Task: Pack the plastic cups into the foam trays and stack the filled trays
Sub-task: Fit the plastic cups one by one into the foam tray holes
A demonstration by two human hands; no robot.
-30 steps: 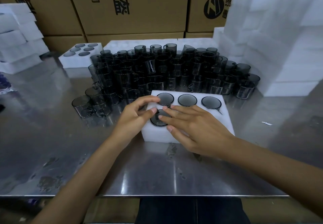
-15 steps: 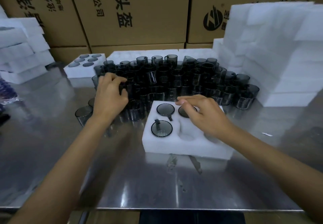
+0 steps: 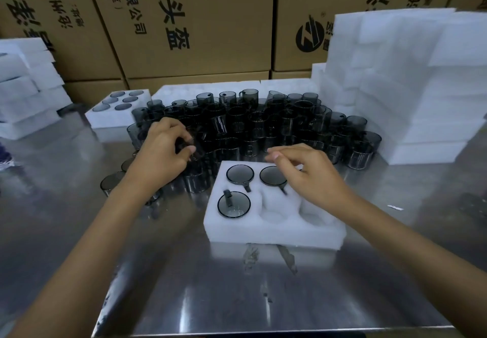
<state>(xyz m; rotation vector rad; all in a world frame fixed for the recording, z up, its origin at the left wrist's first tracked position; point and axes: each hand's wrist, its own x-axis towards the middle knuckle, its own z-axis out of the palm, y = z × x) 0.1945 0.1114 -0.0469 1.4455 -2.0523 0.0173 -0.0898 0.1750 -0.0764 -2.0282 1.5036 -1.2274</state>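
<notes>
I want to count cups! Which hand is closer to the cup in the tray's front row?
Right. The right hand hovers just behind-right of that cup; the left hand is farther left, over the pile.

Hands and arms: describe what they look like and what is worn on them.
Both the left hand and the right hand are bare: no gloves, rings or watch visible. Both forearms are uncovered to the frame edge, with no sleeve in view. Fingernails are short and unpainted.
</notes>
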